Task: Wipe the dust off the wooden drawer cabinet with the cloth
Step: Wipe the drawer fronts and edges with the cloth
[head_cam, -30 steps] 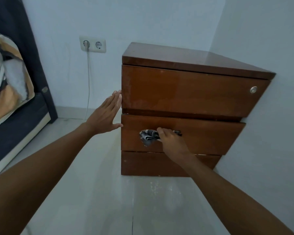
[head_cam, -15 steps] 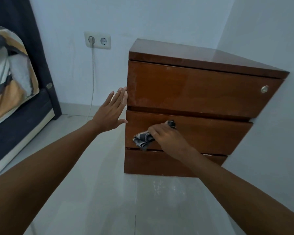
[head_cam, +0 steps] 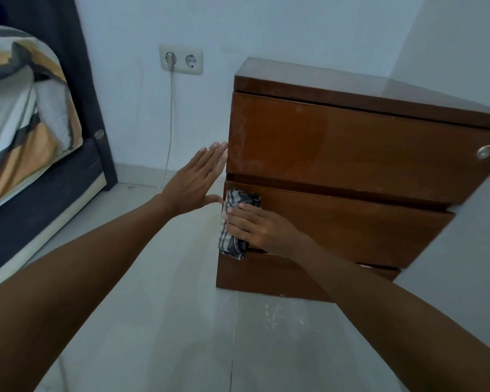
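While looking down at the corner: wooden drawer cabinet (head_cam: 351,154) tucked against the right wall, standing on pale floor tiles (head_cam: 181,321). Double wall socket (head_cam: 181,59) w/ a white cable (head_cam: 169,123) hanging down, left of the cabinet. Bed w/ striped bedding (head_cam: 26,123) and dark headboard (head_cam: 77,66) further left. Round metal knob (head_cam: 483,151) at the right end of the top drawer front.

Left hand (head_cam: 194,182) flat, fingers straight and pressed together, tips against the cabinet's left edge by the top drawer. Holding nothing.

Right hand (head_cam: 259,226) pressing the checked cloth (head_cam: 234,222) onto the left end of the middle drawer front (head_cam: 351,224), fingers slightly spread on top of it. Cloth bunched, lower end drooping over the gap above the bottom drawer.
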